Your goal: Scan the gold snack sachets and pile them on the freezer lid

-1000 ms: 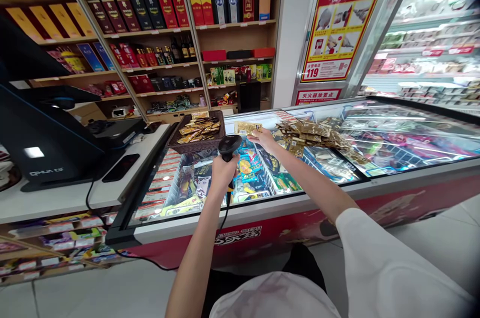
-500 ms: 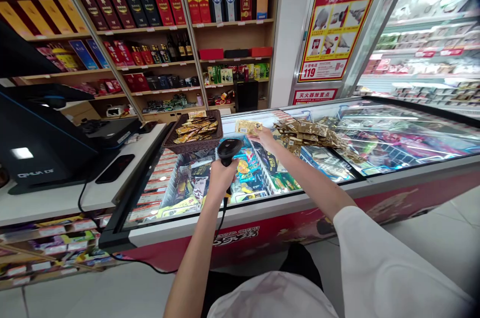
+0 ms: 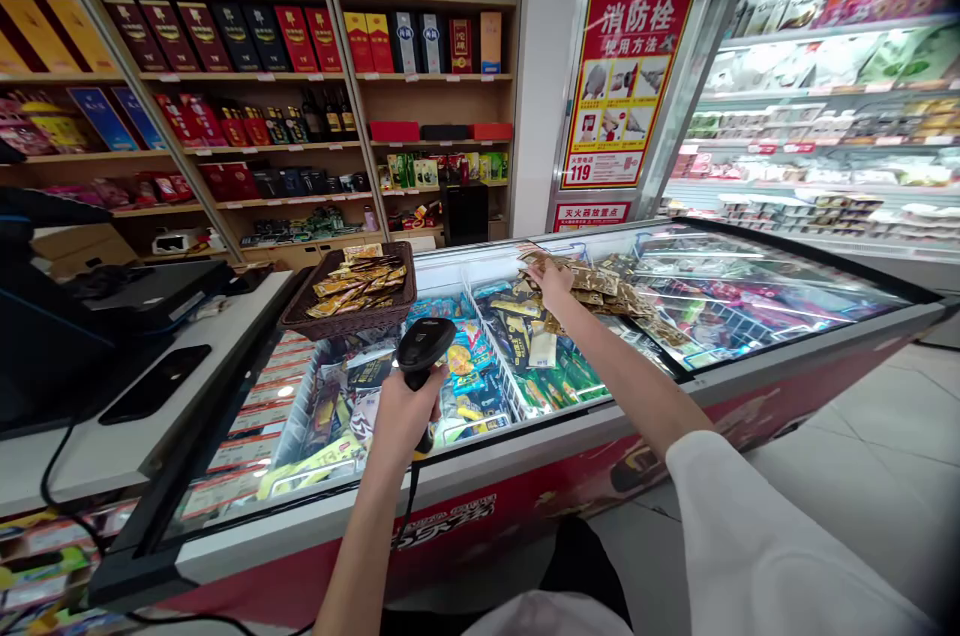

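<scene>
My left hand (image 3: 409, 406) is wrapped round the handle of a black barcode scanner (image 3: 424, 344), whose head points forward above the freezer's glass top. A cable hangs from its grip. My right hand (image 3: 551, 281) is at the left end of a loose pile of gold-brown snack packets (image 3: 619, 294) on the glass. Its fingers are bent over a gold packet (image 3: 534, 258), partly hidden by the hand. To the left, a brown woven basket (image 3: 349, 319) holds several similar packets (image 3: 360, 284) and sits on the freezer's left end.
Under the glass of the chest freezer (image 3: 480, 496) lie colourful bags in wire baskets. At left, a counter (image 3: 97, 461) bears a phone (image 3: 155, 384) and a dark machine (image 3: 142, 291). Shelves of boxed goods stand behind; a lit display fridge (image 3: 832, 126) is at right.
My right hand has moved right, from beside the basket with a gold packet in its fingers to the pile. The scanner stays in my left hand. The view has shifted.
</scene>
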Tool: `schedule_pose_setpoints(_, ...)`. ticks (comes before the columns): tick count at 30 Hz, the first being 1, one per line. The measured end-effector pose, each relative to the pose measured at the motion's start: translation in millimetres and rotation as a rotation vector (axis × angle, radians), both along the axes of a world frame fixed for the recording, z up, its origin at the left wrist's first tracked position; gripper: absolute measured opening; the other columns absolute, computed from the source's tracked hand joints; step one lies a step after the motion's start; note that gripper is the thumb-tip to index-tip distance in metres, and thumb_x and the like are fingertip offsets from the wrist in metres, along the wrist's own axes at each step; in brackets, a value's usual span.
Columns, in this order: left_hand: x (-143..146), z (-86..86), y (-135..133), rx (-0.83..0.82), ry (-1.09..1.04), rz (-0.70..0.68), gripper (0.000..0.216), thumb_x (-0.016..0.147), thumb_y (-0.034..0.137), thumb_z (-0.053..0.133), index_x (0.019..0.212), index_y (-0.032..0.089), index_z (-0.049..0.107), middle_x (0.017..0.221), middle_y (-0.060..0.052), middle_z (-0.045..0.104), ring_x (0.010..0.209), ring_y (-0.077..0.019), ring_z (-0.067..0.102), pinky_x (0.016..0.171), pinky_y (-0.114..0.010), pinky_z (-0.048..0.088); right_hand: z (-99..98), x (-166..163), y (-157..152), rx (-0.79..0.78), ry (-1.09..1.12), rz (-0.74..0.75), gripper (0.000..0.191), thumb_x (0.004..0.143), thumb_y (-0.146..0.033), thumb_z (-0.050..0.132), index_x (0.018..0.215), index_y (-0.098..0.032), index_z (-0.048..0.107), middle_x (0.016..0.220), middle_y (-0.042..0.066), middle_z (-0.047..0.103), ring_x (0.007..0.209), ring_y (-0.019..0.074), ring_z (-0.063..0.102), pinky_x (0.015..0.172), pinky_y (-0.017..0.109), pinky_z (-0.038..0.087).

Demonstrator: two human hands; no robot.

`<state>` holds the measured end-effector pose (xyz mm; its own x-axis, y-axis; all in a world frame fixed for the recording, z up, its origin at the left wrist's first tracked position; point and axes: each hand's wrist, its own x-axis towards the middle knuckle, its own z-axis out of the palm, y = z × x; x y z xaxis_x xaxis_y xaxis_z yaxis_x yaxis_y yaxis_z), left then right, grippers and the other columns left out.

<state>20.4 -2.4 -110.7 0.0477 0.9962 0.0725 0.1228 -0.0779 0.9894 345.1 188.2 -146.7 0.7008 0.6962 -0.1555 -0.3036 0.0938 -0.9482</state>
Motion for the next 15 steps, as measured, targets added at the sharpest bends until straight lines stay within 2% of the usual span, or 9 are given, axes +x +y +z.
schedule_pose_setpoints(3,3,-1.2,0,0.009,0.004,0.009,0.025,0.071,0.043,0.074,0.066,0.022,0.061,0.037,0.006,0.049,0.036,-0.0138,0.045,0.047,-0.027,0.039,-9.2,-9,1,-0.044,-0.059,-0.003,0.014,0.099,-0.029,0.055,0.090,-0.019,0.059,0.083,0.007,0.072,0.086,0.0182,0.075,0.084,0.034,0.063)
schedule_pose_setpoints(7,1,-4.8,0,-0.014,-0.017,0.028,0.028,0.069,0.047,0.075,0.070,0.021,0.063,0.040,0.006,0.050,0.037,-0.0143,0.046,0.045,-0.026,0.036,-39.2,-56,6,-0.029,-0.164,0.182,0.007,0.088,-0.020,0.064,0.082,-0.020,0.063,0.074,0.003,0.072,0.069,0.0178,0.073,0.074,0.034,0.063)
schedule_pose_setpoints(9,-4,-7.1,-1,-0.024,-0.036,0.034,0.028,0.071,0.046,0.075,0.071,0.021,0.062,0.041,0.006,0.051,0.037,-0.0141,0.047,0.045,-0.026,0.037,-50.5,-84,10,-0.002,-0.356,0.311,0.005,0.088,-0.021,0.063,0.087,-0.021,0.067,0.075,0.002,0.073,0.064,0.0170,0.071,0.071,0.032,0.062)
schedule_pose_setpoints(11,-10,-9.5,-2,-0.036,-0.065,0.052,0.028,0.070,0.046,0.076,0.072,0.021,0.062,0.042,0.006,0.051,0.037,-0.0136,0.047,0.045,-0.025,0.037,-54.7,-112,16,0.016,-0.612,0.435,0.014,0.092,-0.024,0.058,0.094,-0.021,0.071,0.079,0.003,0.074,0.067,0.0181,0.071,0.074,0.032,0.060)
schedule_pose_setpoints(15,-21,-12.3,-3,-0.072,-0.087,0.106,0.031,0.068,0.047,0.078,0.070,0.021,0.061,0.041,0.006,0.051,0.035,-0.0130,0.046,0.042,-0.025,0.036,-42.2,-165,27,0.084,-1.078,0.552,0.028,0.097,-0.022,0.048,0.107,-0.019,0.074,0.101,0.008,0.077,0.096,0.0230,0.071,0.093,0.034,0.052)
